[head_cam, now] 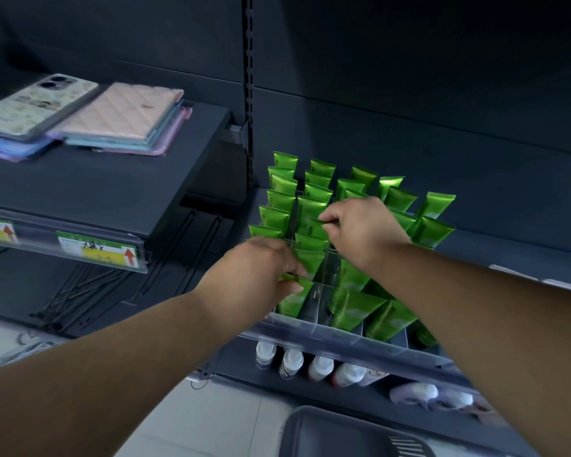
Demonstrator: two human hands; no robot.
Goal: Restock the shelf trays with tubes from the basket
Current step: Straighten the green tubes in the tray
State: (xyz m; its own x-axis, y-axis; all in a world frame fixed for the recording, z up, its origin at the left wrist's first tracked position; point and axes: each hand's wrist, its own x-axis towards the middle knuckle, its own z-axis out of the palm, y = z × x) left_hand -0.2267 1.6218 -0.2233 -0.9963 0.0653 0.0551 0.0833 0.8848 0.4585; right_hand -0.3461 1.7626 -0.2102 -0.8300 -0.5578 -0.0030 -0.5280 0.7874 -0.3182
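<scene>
Green plastic tube [292,300] near-upright, left hand [257,275] pinching its top; right hand [363,232] pinches farther tube [315,227] behind it.

Glossy green plastic tubes [279,201] around the right hand [360,232]; clear, smooth plastic tray [337,338] below the left hand [261,275]. Matt dark metal shelf [112,186] and a quilted pink case [126,110] left of both.

Green tubes [311,209] at centre; upper left, a quilted pink phone case [122,113] on a dark grey shelf [89,189] with yellow-green, red-arrowed labels [96,250].
</scene>
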